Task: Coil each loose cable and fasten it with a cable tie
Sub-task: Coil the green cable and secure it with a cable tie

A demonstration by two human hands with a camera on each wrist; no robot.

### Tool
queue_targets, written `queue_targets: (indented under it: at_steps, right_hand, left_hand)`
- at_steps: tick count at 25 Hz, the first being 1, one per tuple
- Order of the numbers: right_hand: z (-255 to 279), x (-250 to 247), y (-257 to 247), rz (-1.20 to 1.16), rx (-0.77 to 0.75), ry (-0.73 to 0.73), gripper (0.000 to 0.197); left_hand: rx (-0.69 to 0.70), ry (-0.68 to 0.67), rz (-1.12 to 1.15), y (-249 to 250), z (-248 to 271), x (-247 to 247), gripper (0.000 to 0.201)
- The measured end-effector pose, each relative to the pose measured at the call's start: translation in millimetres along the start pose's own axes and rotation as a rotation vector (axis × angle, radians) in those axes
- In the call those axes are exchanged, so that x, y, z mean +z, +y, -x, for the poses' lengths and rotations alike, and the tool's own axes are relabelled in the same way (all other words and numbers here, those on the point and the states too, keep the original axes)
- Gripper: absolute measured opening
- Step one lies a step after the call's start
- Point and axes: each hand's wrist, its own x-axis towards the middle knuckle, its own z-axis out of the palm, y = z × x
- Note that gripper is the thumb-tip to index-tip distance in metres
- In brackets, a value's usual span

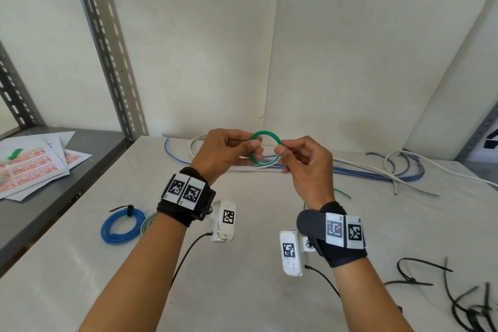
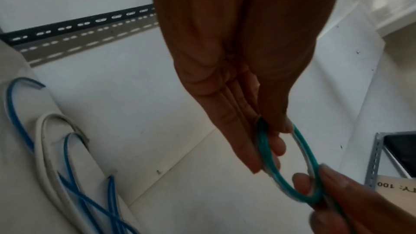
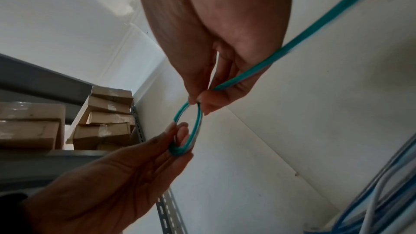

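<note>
A green cable (image 1: 265,149) is wound into a small coil held above the white table (image 1: 242,264). My left hand (image 1: 244,147) pinches the coil's left side between thumb and fingers. My right hand (image 1: 283,155) pinches its right side, and the cable's loose tail (image 1: 342,193) trails down past my right wrist onto the table. In the left wrist view the coil (image 2: 292,170) sits between both hands' fingertips. In the right wrist view the coil (image 3: 191,129) hangs between the hands and the tail (image 3: 315,29) runs up to the right.
A tied blue coil (image 1: 122,226) and a tied green-white coil (image 1: 147,222) lie at the left. Loose blue and white cables (image 1: 377,167) sprawl along the back. Black cable ties (image 1: 463,296) lie at the front right. Papers (image 1: 35,162) rest on a grey shelf.
</note>
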Motion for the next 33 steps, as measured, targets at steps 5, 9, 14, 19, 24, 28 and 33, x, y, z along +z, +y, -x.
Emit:
queue_targets:
  at_steps: [5,9,14,19,24,28,33]
  right_hand:
    - [-3,-10,-3,0.35,-0.108,-0.19,0.013]
    - [-3,-9,-4,0.286,-0.145,-0.057,0.008]
    - [-3,-4,-3,0.11,-0.084,0.093,0.005]
    - [7,16,-2,-0.054,0.072,0.008,0.013]
    - [9,19,-7,-0.181,0.001,0.124,0.01]
    - [7,15,-5,-0.128,-0.009,0.112,0.01]
    - [-2,-12,-12,0.123,-0.034,-0.166,0.009]
  left_hand:
    - [-0.026,-0.139,-0.315,1,1,-4,0.013]
    - [-0.038,-0.167,-0.313,6,1,1,0.013]
    - [-0.032,-0.117,-0.22,9,2,2,0.018]
    - [0.035,0.112,0.012,10,-1,3,0.023]
    - [0.02,0.156,0.16,8,-3,17,0.026]
    - [0.015,0.108,0.162,8,-1,17,0.03]
    - [-0.163,-0.096,-0.042,13,1,17,0.043]
